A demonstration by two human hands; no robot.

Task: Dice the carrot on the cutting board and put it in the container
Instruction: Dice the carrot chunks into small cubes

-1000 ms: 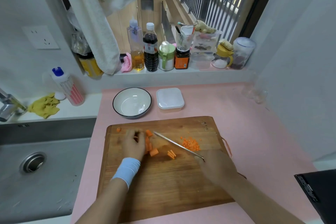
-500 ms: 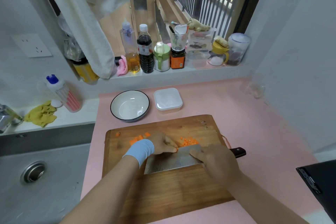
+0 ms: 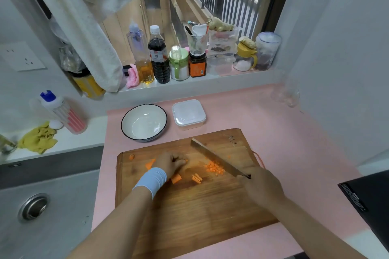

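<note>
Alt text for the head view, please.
On the wooden cutting board, the left hand curls over orange carrot pieces while the right hand holds a steel cleaver beside a diced carrot pile. Behind sit an empty white bowl and a lidded white plastic container.

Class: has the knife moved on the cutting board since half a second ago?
Yes. The knife has swung from lying flat mid-board to edge-on, tip toward the far edge of the cutting board, right of the diced carrot.

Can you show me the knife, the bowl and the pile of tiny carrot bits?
knife (image 3: 219, 160): head view, middle of the blade.
bowl (image 3: 144, 123): head view, bare inside.
diced carrot pile (image 3: 214, 168): head view, middle of the heap.
</note>
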